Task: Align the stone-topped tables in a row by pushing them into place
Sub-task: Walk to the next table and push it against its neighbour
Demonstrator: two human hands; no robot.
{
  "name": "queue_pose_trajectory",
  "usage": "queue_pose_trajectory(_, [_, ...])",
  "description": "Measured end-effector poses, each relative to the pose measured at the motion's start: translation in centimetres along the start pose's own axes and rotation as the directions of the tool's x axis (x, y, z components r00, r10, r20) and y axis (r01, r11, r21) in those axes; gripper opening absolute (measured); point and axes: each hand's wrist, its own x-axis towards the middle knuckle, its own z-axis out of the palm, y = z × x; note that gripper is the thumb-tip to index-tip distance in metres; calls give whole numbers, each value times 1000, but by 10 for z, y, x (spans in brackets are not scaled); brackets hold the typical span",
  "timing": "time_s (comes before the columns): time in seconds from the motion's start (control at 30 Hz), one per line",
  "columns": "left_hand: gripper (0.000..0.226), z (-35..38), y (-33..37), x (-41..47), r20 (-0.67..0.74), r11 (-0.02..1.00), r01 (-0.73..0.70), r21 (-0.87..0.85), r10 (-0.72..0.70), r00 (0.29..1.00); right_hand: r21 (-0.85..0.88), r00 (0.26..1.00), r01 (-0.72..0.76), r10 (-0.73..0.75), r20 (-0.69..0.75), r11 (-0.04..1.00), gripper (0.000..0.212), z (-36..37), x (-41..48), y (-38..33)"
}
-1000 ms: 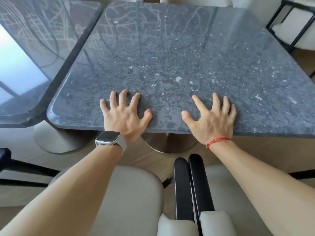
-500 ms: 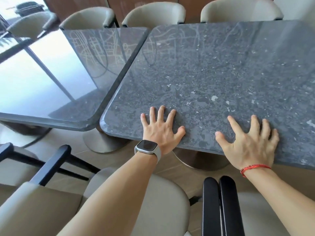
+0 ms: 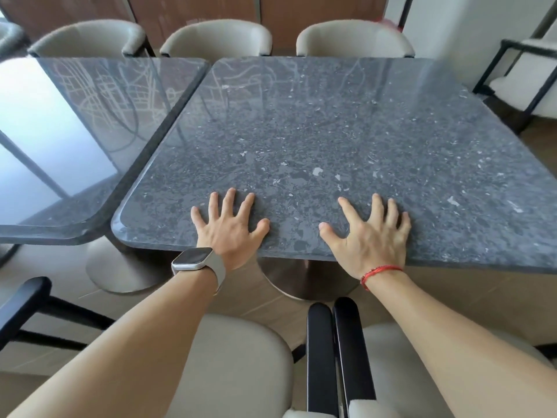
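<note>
The left hand (image 3: 229, 230) and right hand (image 3: 373, 238) were kept flat, fingers wide, on the right stone-topped bench (image 3: 331, 131). It lay just beside the left stone-topped bench (image 3: 99, 122), front edges almost flush; alignment was judged nearly complete.

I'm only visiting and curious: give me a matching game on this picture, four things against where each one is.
Things:
1 watch
2 red bracelet
3 glossy table
4 black armrests

Places:
A between the two nearest chairs
B wrist of the right hand
C left of the speckled table
D wrist of the left hand

Pairs: 1-D, 2-B, 3-C, 4-A.
</note>
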Motion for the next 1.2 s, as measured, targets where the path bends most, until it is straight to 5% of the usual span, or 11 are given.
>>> queue_pose_trajectory(0.17, [77,-23,8,-50,45,956,-17,-293,32,999,135,979,-32,4,203,990,77,-27,-1,0])
queue_pose_trajectory(0.37, [53,-75,11,-111,61,690,53,-722,-12,998,534,924,54,-246,294,844,60,-88,-60,-12])
queue_pose_trajectory(0.53, [36,-133,18,-171,-1,416,-6,-909,13,1000,731,946,-36,-212,244,682,50,-169,-88,-5])
queue_pose_trajectory(0.77, [58,-202,34,-275,-94,206,-101,-973,46,995,848,976,-61,-146,160,526,47,-308,-135,9])
queue_pose_trajectory(1.2, [49,-304,55,-398,-268,105,-281,-954,117,956,943,982,-173,-25,188,284,37,-467,-234,44])
